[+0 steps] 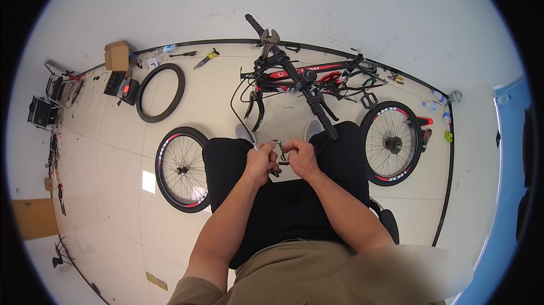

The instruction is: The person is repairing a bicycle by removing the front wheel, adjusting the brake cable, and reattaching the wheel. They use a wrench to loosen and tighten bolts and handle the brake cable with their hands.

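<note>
Over my lap, my left hand (260, 164) is closed round the end of a cable (239, 113) that curves down from the bicycle's handlebar (294, 74). A small metal bicycle part (280, 150) shows between my hands; fingers cover much of it, so its exact kind is unclear. My right hand (302, 159) pinches that part from the other side. Beyond my knees lies the black and red bicycle frame (328, 71), its wheels off, the handlebar pointing toward my right knee. An adjustable wrench (268, 42) rests against the bar's far end.
One spoked wheel (182, 169) lies left of my legs; another, with a cassette (393, 145), lies right. A loose tyre (161, 93), an open cardboard box (117, 54) and a yellow-handled tool (207, 57) lie farther left. Plastic bottles (438, 101) are near the right wall.
</note>
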Demonstrator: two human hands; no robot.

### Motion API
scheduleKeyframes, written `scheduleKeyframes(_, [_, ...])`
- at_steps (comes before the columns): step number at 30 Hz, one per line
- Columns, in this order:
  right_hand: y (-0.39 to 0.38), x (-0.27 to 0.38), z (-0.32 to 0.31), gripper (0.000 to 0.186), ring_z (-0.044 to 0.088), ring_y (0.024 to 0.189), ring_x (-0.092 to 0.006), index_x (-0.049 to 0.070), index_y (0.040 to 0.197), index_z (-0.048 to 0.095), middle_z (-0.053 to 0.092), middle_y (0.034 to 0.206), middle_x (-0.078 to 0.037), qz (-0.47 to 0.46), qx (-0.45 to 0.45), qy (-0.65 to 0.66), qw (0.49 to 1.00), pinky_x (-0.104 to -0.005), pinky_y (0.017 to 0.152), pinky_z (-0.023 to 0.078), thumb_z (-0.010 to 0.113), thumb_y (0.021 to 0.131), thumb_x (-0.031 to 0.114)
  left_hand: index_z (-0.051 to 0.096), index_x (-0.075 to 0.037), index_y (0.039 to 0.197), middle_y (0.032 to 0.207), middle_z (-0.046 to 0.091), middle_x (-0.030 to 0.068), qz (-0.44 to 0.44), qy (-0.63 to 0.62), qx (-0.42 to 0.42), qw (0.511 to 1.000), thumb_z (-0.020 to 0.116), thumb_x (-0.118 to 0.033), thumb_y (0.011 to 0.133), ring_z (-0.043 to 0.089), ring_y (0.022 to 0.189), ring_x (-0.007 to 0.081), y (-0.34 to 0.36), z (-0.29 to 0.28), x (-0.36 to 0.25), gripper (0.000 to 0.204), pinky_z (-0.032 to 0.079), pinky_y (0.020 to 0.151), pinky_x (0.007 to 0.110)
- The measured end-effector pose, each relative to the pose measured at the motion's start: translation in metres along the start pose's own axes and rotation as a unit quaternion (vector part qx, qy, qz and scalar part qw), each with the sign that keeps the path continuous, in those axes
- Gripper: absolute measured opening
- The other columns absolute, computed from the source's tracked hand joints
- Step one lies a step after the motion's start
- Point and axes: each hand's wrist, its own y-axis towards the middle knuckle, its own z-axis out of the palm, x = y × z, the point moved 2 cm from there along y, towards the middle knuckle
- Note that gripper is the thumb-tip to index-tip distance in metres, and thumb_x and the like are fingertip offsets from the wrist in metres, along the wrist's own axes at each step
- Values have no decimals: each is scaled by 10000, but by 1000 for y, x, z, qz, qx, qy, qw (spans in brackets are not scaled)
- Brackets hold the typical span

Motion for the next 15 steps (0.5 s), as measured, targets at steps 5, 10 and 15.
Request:
scheduleKeyframes(5, [-2, 20, 5, 355, 618, 688, -134, 13, 1045, 701, 693, 839, -80, -3, -40, 80, 996, -280, 669, 516, 451, 811, -79, 512, -78, 868, 614, 484, 25, 0, 1, 1, 1000, 630, -203, 955, 349, 424, 123, -1, -2, -1, 193, 402, 491, 336])
scheduleKeyframes(10, [-1, 11, -2, 329, 677, 770, -216, 14, 1069, 685, 718, 893, -130, 16, -6, -25, 1000, -327, 715, 538, 471, 835, -74, 513, -75, 871, 610, 480, 26, -11, 10, 4, 1000, 635, -203, 949, 348, 422, 124, -3, 1, -2, 193, 403, 492, 337])
scheduleKeyframes(15, [1, 4, 0, 313, 683, 777, -219, 17, 1047, 687, 718, 882, -128, 38, -16, -4, 999, -329, 713, 538, 479, 830, -69, 504, -80, 851, 607, 479, 29, 2, 1, 8, 1000, 639, -202, 944, 343, 413, 129, -1, -2, -1, 204, 402, 488, 340])
